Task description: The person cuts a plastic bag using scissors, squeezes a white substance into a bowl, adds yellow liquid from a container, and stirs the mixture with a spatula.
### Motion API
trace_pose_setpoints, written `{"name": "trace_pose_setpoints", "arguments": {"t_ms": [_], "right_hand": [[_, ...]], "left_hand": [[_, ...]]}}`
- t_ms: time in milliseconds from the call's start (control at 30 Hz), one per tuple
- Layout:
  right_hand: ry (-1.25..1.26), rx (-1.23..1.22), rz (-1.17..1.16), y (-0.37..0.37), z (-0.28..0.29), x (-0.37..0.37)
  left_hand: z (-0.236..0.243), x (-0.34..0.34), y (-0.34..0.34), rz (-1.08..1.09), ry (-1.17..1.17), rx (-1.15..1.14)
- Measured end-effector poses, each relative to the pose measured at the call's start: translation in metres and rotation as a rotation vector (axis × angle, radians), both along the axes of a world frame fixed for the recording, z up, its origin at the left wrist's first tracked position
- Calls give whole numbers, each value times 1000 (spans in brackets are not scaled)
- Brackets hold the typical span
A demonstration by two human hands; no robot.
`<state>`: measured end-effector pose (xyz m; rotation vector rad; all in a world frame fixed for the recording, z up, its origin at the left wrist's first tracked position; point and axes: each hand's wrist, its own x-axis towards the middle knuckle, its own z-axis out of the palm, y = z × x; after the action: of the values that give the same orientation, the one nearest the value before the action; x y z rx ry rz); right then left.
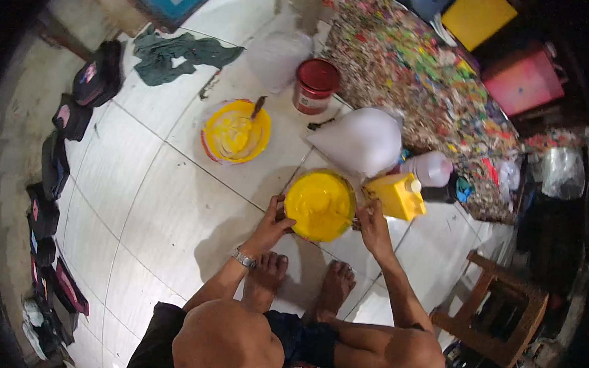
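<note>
A round tub of bright yellow paint [319, 202] stands on the tiles just in front of my feet. My left hand [274, 224], with a metal watch on its wrist, grips the tub's left rim, thumb over the edge. On the opposite side my right hand [372, 227] is closed around a thin stirrer that dips into the paint; most of it is hidden by the fingers. Farther left sits a second tub [205, 141] with paler yellow paint, a dark-ended stick [258, 109] leaning in it. Beside my right hand stands a yellow jerrycan [395, 196] with a white cap.
Behind the tub lies a full white bag [366, 141], near a red can [316, 85] and another whitish bag [279, 58]. A green cloth [174, 56] is spread on the floor. Several dark caps [99, 75] line the left wall. A wooden stool [494, 308] stands at right.
</note>
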<state>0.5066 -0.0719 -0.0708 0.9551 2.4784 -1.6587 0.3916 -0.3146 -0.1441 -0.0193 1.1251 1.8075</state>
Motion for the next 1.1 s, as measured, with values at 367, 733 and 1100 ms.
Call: {"name": "trace_pose_setpoints", "arguments": {"t_ms": [367,733,1100], "right_hand": [[-153,33,422,-26,35,-105],[-57,-600,24,-144,-42,-200],[-5,-354,-3,-82,-44,-90]], "left_hand": [[43,2,-99,235,-210,119],[74,18,-205,540,-86,34],[102,-24,-184,450,-48,200]]}}
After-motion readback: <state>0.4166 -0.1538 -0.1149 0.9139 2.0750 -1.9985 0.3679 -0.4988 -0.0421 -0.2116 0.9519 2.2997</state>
